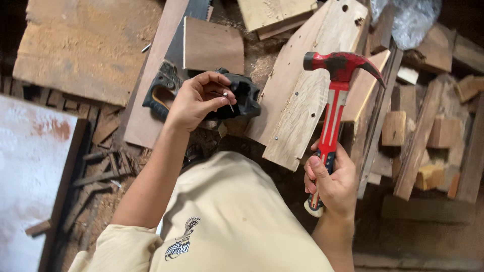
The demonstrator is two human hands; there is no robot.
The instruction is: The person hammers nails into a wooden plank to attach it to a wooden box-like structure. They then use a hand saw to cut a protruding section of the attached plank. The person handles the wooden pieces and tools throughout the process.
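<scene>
The nail (228,100) sits pinched between the thumb and fingers (214,80) of the left hand (194,100), held in the air just over a black tool (242,98) that lies on the boards. It is thin, stiff and light, and probably slippery in a sweaty grip; its small size suggests it is best taken near the head end between two fingertips, as it is here, with the point left free. The left fingers are closed tight round it, the rest of the hand curled. The right hand (330,184) is wrapped shut low on the handle of a red claw hammer (333,95), thumb laid along the grip, head up and claw pointing right. The hammer looks head-heavy, so a hold near the handle's end gives swing but less control. Between the two hands lies a pale plank (302,95) with several drilled holes and a small fastener near its lower edge. Beside the black tool a saw handle (159,93) rests under a brown panel (212,45). To the right, short wood blocks (393,128) and slats are heaped; to the left, a white sheet (30,171) lies over sawdust and scrap strips.
</scene>
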